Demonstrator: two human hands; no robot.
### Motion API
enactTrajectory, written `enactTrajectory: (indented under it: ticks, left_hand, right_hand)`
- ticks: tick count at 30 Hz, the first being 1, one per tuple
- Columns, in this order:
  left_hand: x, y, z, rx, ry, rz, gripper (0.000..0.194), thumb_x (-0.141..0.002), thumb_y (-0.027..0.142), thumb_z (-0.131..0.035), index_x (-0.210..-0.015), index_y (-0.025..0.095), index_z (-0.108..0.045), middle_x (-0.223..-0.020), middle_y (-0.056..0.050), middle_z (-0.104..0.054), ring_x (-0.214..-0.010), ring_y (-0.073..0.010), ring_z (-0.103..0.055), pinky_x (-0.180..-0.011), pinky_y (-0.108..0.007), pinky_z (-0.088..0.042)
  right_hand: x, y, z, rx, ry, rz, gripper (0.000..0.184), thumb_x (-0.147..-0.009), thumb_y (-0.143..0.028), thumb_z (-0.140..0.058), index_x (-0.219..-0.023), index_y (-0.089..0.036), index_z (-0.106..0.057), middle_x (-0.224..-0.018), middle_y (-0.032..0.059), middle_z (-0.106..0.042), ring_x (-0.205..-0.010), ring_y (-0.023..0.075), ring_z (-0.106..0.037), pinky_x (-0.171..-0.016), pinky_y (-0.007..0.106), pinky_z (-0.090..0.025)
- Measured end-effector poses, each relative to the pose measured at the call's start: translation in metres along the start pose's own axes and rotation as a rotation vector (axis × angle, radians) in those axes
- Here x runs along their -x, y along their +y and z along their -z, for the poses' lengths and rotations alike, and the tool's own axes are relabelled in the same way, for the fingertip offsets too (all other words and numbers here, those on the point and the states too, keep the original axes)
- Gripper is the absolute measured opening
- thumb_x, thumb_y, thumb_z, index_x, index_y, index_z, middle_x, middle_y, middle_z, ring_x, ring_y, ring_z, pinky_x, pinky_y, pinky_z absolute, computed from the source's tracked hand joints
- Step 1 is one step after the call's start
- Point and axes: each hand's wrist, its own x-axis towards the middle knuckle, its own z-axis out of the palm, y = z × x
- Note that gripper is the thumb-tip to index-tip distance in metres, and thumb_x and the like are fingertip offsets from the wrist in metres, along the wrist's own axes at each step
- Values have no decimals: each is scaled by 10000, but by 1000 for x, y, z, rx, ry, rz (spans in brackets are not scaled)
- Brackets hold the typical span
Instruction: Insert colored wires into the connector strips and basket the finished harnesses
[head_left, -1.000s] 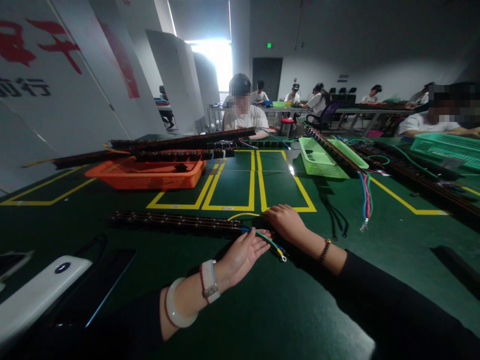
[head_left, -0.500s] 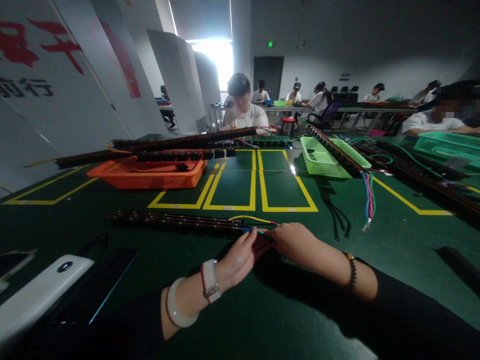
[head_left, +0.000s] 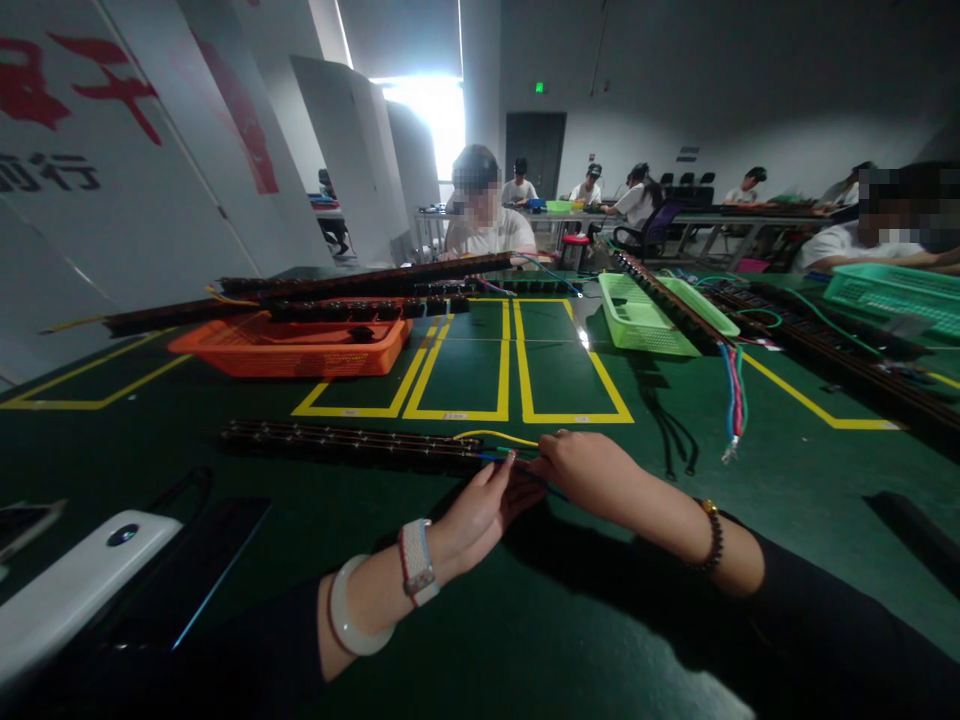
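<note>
The dark strip (head_left: 345,442) lies left of centre in the frame, its long axis running nearly level and dipping slightly rightward, the wired end pointing at the hands. Three wires show there: one yellow wire (head_left: 499,436), one blue wire (head_left: 487,457), one green wire (head_left: 505,450). The left hand (head_left: 480,510) has its thumb raised at the wires, its fingers extended behind; whether they pinch, I cannot tell. The right hand (head_left: 589,468) is curled where the yellow wire ends from view, its fingertips hidden. Green tabletop (head_left: 525,640) stretches from the hands to the bottom edge; above, one orange basket (head_left: 300,358) stands beyond the strip, well apart.
</note>
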Motion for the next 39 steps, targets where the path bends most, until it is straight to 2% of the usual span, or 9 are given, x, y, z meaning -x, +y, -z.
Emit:
enactTrajectory:
  ticks: [6,16,21,25,29,31,33,36,39]
  left_hand:
    - [-3,-3,5,-71,-68,-42,117,-879,184,-539,-975,139,-589,-1023,-102,-660,-996,-195,-611,-978,-364,-425]
    - [2,4,-5,-83,1,14,156,-923,225,-460,-909,112,-567,-935,-115,-643,-951,-201,-613,-964,-387,-427]
    - [-1,1,1,-26,-2,0,118,-906,213,-499,-919,133,-584,-952,-91,-651,-912,-171,-615,-929,-344,-451]
    - [-3,-1,5,-12,-7,5,144,-901,211,-505,-863,131,-619,-900,-65,-661,-841,-146,-614,-909,-310,-463]
    - [-3,1,5,-27,-10,17,178,-901,249,-512,-898,121,-636,-937,-87,-670,-878,-166,-619,-887,-303,-464]
    - [-1,1,4,-28,-35,24,189,-901,266,-513,-947,124,-628,-975,-95,-668,-932,-180,-617,-921,-321,-446]
    - [3,0,2,-98,-73,48,208,-906,291,-500,-949,127,-619,-951,-90,-667,-913,-182,-620,-912,-331,-444]
    - [15,-1,-6,-350,-141,83,238,-901,328,-479,-831,135,-600,-760,-57,-634,-723,-171,-609,-738,-323,-473]
    - [40,9,-22,-608,-229,-91,340,-887,367,-490,-636,144,-541,-588,-16,-511,-559,-124,-503,-600,-276,-418]
  right_hand:
    - [-8,7,6,22,91,-74,229,-928,-259,-450,-878,-145,-642,-876,108,-661,-796,211,-646,-655,276,-450]
    - [-19,12,-25,18,-9,-63,221,-883,-244,-502,-807,-132,-678,-759,110,-675,-680,198,-646,-582,261,-411]
    - [-11,6,-10,-10,92,-66,306,-917,-386,-468,-834,-159,-655,-769,80,-672,-704,196,-645,-567,256,-388]
    - [4,-8,5,-29,45,-27,351,-898,-479,-481,-898,-161,-627,-752,74,-661,-680,200,-648,-533,259,-387]
    - [13,-15,6,4,-41,43,264,-864,-243,-549,-1096,-117,-563,-869,111,-679,-734,220,-670,-558,268,-426]
    - [14,-12,4,15,-61,64,265,-842,-111,-509,-1102,-106,-561,-899,125,-679,-755,214,-674,-591,264,-443]
    - [12,-7,3,11,-48,66,239,-845,-90,-481,-1057,-125,-585,-851,114,-679,-750,211,-672,-609,265,-450]
    - [9,1,3,-3,0,60,190,-864,-144,-486,-998,-171,-618,-787,85,-672,-735,212,-663,-611,271,-451]
    - [6,6,0,-6,29,92,166,-850,-135,-504,-917,-176,-650,-827,84,-674,-748,198,-652,-632,263,-448]
